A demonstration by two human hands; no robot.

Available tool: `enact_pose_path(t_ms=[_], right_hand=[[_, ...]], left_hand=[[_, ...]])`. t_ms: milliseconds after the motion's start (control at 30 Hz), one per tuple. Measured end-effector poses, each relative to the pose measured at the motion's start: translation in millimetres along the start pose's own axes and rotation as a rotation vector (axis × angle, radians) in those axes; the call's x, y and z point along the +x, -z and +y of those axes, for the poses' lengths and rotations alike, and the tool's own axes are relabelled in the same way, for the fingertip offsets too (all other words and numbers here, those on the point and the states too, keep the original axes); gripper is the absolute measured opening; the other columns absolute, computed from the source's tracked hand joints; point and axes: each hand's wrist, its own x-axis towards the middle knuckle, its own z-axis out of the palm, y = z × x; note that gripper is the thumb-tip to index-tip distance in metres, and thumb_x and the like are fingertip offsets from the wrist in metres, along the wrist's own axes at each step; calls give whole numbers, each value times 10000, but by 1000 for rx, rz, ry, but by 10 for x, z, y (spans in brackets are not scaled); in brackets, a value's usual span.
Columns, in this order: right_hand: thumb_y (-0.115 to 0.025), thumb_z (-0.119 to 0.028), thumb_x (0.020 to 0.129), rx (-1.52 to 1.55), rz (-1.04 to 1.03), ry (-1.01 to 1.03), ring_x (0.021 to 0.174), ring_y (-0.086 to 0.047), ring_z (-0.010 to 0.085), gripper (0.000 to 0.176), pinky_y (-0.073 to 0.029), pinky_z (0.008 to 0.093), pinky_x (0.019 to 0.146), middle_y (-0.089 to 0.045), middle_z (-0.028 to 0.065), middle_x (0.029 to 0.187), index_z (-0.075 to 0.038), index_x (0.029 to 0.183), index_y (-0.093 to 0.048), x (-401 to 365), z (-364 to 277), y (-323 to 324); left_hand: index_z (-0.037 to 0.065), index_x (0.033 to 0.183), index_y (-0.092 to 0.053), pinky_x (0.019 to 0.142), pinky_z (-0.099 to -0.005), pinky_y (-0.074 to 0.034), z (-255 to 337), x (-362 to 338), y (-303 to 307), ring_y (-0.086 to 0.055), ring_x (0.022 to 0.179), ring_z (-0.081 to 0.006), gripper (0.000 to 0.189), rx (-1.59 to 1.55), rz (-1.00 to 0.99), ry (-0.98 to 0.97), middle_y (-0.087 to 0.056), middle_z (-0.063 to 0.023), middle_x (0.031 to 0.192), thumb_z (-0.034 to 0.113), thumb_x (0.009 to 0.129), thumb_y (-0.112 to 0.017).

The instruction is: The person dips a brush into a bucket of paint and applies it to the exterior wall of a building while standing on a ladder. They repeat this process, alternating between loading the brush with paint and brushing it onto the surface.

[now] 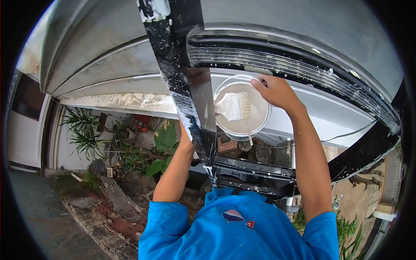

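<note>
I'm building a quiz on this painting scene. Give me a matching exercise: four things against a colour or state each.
1 brush
2 bucket
3 shirt
4 ladder

a blue
b black, splattered white
c rim gripped by the right hand
d bristles coated in pale paint

Pairs: 1-d, 2-c, 3-a, 4-b

Both our bare arms reach up and away; our right hand [275, 91] curls closed, fingers gripping, while our left hand [185, 139] is mostly hidden.
</note>
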Motion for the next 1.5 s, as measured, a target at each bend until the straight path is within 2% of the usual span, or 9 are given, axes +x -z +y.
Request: enact_pose_path(t_ms=[233, 433, 667, 900, 1133, 1300, 1400, 1467, 1500], right_hand=[[-554, -269, 920, 54, 43, 116, 545, -402, 119, 357, -347, 309, 513, -424, 52, 591, -5, 693, -478, 21, 42, -23], [-510, -378, 929, 50, -30, 67, 576, -468, 182, 399, -393, 326, 572, -501, 107, 634, -6, 785, -541, 37, -27, 3], [-506, -282, 923, 31, 32, 116, 559, -513, 161, 319, -409, 309, 547, -523, 85, 639, 0, 780, -551, 24, -21, -28], [-521, -345, 937, 29, -7, 100, 611, -469, 246, 401, -395, 367, 603, -516, 160, 676, 19, 769, -537, 49, 67, -34], [-524, -295, 936, 63, 18, 137, 596, -458, 253, 371, -387, 377, 593, -492, 166, 650, 18, 737, -522, 28, 17, -35], [-521, -294, 936, 31, -11, 111, 595, -476, 273, 366, -393, 385, 598, -497, 181, 659, 20, 749, -529, 27, -31, -26], [-519, -284, 938, 41, 0, 128, 590, -469, 272, 361, -390, 387, 594, -486, 182, 651, 21, 744, -526, 56, -3, -46], [-519, -275, 939, 58, 15, 115, 588, -463, 271, 359, -386, 388, 591, -480, 180, 644, 22, 739, -521, 79, 76, -81], [-520, -274, 939, 51, 25, 146, 583, -457, 266, 360, -382, 388, 585, -477, 176, 638, 23, 736, -516, 102, 104, -76]], left_hand=[[-34, 982, -586, 850, -405, -560, 118, -182, 685, -627, 1009, -304, 213, -233, 250, -566, -614, -282, 1086, 103, 856, -691], [-23, 1018, -619, 934, -380, -507, 276, 890, 1186, -593, 1075, -259, 207, 208, 648, -1023, -612, -224, 1158, 138, 892, -653], [7, 956, -669, 870, -319, -484, 188, 1199, 595, -617, 1038, -250, 198, 74, 652, -967, -614, -237, 1185, 188, 877, -682], [19, 918, -668, 839, -314, -495, -156, 551, -78, -631, 1052, -265, 172, -40, 159, -839, -636, -269, 1112, 175, 855, -702], [8, 975, -675, 869, -340, -498, -31, 1159, 1212, -637, 1019, -269, 204, 391, 575, -1059, -651, -220, 1115, 166, 851, -708], [-15, 1016, -662, 849, -310, -486, 216, 1645, 1922, -609, 1018, -214, 255, 113, 899, -922, -618, -210, 1195, 211, 898, -661], [-20, 966, -652, 827, -311, -478, 94, 1657, 1212, -604, 1025, -225, 209, 253, 823, -1023, -659, -177, 1092, 182, 916, -630], [-31, 944, -617, 854, -289, -503, -294, 1435, 738, -555, 1111, -214, 158, 248, 666, -943, -507, -222, 1336, 125, 936, -590], [-9, 858, -622, 865, -374, -487, -374, 1250, 455, -564, 1157, -316, 168, 72, 568, -955, -655, -116, 856, 150, 912, -632]])
